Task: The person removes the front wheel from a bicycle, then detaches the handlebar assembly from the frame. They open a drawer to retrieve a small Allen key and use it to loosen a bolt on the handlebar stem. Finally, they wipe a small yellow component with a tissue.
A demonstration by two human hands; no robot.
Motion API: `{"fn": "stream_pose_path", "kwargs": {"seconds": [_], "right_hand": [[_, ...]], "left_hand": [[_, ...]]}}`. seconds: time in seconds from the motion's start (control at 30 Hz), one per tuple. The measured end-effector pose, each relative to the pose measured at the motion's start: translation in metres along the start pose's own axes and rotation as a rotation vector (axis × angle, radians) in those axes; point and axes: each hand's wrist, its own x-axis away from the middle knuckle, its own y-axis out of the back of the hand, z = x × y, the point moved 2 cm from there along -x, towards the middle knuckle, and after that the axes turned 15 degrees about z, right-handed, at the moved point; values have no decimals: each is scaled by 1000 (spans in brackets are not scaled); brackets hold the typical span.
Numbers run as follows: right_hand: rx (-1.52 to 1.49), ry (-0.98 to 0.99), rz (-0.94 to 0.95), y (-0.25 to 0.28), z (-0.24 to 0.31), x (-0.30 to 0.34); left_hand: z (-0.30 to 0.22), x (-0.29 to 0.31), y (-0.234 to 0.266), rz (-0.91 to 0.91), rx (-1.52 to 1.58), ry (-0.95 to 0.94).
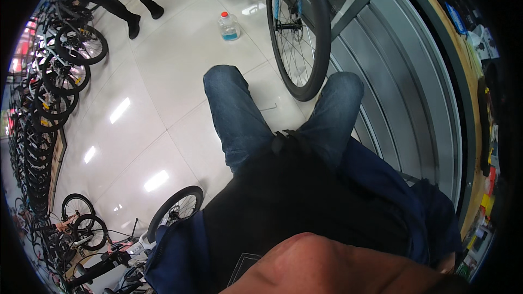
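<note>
My left hand is out of view; only its navy sleeve (177, 256) shows, near a parked bike at the lower left. At the lower right, a small patch of skin by the cuff of the other navy sleeve seems to be my right hand (447, 264). Its fingers are hidden, so I cannot see what it touches. A bicycle wheel (322, 49) with a black tyre stands just ahead, its lower end close to my right knee (346, 84). On the floor between my legs lies a thin L-shaped rod (268, 108), like a hex key.
A clear jug (229, 28) with blue liquid and a red cap stands on the tiles ahead. Grey metal drawers (403, 76) under a wooden-edged bench (473, 196) line my right. Parked bikes (71, 76) fill the left. Another person's legs (122, 8) are at the far left.
</note>
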Motion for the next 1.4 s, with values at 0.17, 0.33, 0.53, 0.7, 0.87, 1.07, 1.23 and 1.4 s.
{"fn": "stream_pose_path", "kwargs": {"seconds": [0.17,0.33,0.53,0.7,0.87,1.07,1.23,1.4], "right_hand": [[-310,-237,-166,21,-27,-16],[-583,-653,134,18,-78,0],[-527,-964,748,16,-115,1],[-387,-716,813,33,-65,-23],[-438,-422,105,24,-64,9],[-697,-440,-17,-29,-167,57],[-598,-392,108,-16,-171,70],[-391,-257,-23,23,-117,58]], "left_hand": [[-15,-7,22,23,-57,66],[-17,-11,33,37,-98,104],[-13,-14,39,46,-111,120],[-13,-14,48,60,-115,141],[-16,-16,56,78,-123,160],[-20,-15,62,76,-120,162],[-26,-13,68,66,-120,155],[-22,-11,75,57,-115,132]]}}
